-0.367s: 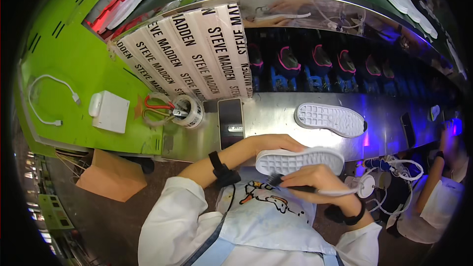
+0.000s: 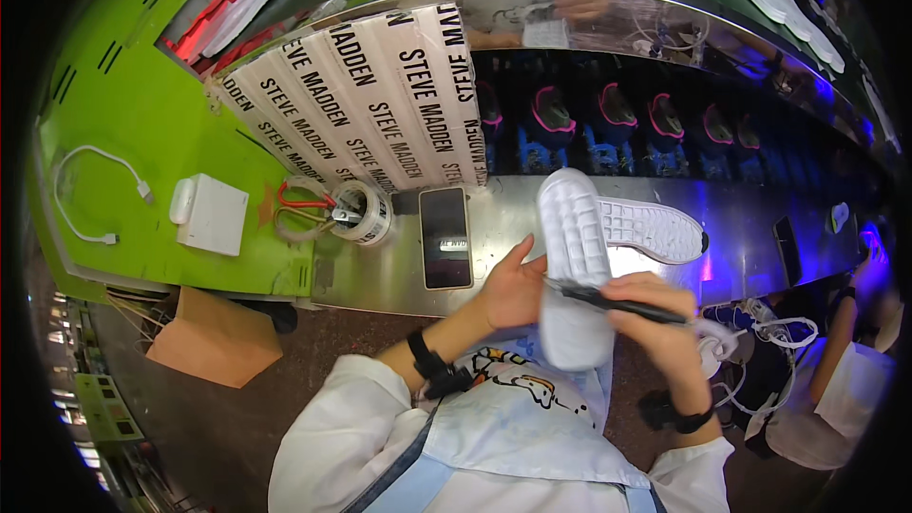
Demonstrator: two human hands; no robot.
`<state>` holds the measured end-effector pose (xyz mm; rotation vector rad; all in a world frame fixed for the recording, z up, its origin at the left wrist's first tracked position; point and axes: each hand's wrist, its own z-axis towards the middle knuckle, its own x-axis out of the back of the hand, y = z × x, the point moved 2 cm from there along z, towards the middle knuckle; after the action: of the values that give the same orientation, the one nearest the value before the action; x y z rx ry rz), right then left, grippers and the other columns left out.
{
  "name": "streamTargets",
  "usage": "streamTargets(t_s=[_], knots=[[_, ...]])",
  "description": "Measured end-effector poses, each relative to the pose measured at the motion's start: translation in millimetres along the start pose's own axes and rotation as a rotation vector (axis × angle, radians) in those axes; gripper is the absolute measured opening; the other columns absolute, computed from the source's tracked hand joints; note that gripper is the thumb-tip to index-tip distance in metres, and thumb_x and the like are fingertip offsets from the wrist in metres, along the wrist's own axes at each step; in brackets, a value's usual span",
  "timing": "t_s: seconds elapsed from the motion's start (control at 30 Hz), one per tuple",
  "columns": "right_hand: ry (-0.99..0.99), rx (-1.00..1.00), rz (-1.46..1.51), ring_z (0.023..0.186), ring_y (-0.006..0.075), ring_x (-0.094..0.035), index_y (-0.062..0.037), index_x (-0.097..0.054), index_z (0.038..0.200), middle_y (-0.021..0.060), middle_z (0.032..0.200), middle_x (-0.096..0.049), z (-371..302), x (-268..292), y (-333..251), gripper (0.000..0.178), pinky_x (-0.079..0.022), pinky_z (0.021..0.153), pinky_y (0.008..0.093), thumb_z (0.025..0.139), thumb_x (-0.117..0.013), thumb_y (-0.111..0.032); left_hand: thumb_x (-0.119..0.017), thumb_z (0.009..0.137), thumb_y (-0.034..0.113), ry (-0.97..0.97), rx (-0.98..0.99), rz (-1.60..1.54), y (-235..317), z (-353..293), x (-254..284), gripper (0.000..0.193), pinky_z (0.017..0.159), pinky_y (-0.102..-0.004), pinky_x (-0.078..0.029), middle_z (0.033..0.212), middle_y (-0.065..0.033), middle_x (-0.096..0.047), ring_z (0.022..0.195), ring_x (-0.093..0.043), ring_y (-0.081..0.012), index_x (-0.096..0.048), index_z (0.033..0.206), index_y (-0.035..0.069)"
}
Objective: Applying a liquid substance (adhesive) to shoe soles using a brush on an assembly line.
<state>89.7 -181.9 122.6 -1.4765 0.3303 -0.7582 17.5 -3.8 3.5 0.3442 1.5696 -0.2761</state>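
Note:
A white shoe sole [image 2: 574,228] stands nearly upright in front of me, its grid-patterned side showing and its lower half blurred. My right hand [image 2: 658,315] is closed round a black-handled brush [image 2: 627,306], whose head end lies across the sole. The fingers of that hand also meet the sole's right edge and seem to bear it. At the sole's left edge is my left hand [image 2: 518,287], palm toward it, thumb and fingers apart; whether it touches the sole cannot be told. A second white sole [image 2: 654,230] lies on the metal bench behind, partly covered by the first.
On the metal bench [image 2: 389,296] are a phone [image 2: 446,237] and a cup of scissors and tools [image 2: 366,218]. A printed carton panel [image 2: 370,104] stands behind them. Shoes with pink collars [image 2: 553,112] fill the shelf beneath the conveyor. At right is another person's arm [image 2: 828,353].
The sole has turned from lying crosswise to nearly upright. My left hand has let go of its far side and come round to its left edge. My right hand has moved right with the brush.

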Motion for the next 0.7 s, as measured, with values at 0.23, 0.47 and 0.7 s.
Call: streamTargets(t_s=[0.23, 0.47, 0.7], knots=[[0.38, 0.024, -0.085, 0.067, 0.0156, -0.062, 0.0023, -0.068, 0.102, 0.0101, 0.081, -0.066, 10, -40, 10, 0.025, -0.05, 0.065, 0.0308, 0.077, -0.064, 0.005, -0.036, 0.093, 0.045, 0.061, -0.261, 0.003, -21, 0, -17, 0.067, 0.095, -0.049, -0.046, 0.146, -0.0159, -0.035, 0.12, -0.049, -0.0362, -0.029, 0.145, 0.003], [0.175, 0.103, -0.201, 0.074, 0.0242, -0.066, -0.003, -0.069, 0.099, 0.0119, 0.085, -0.069, 9, -44, 6, 0.024, -0.05, 0.07, 0.0319, 0.075, -0.068, -0.002, -0.037, 0.093, 0.043, 0.051, -0.292, -0.015, -4, 6, -9, 0.064, 0.102, -0.0491, -0.041, 0.143, -0.0169, -0.039, 0.119, -0.05, -0.0349, -0.032, 0.143, 0.003], [-0.015, -0.136, 0.218, 0.076, 0.0075, -0.062, -0.0008, -0.07, 0.097, 0.0045, 0.084, -0.069, 9, -51, 7, 0.014, -0.05, 0.069, 0.0221, 0.084, -0.065, -0.004, -0.04, 0.091, 0.044, 0.019, -0.226, 0.091, 12, 14, -16, 0.067, 0.099, -0.0442, -0.045, 0.134, -0.0228, -0.048, 0.116, -0.054, -0.0341, -0.035, 0.14, -0.002]])
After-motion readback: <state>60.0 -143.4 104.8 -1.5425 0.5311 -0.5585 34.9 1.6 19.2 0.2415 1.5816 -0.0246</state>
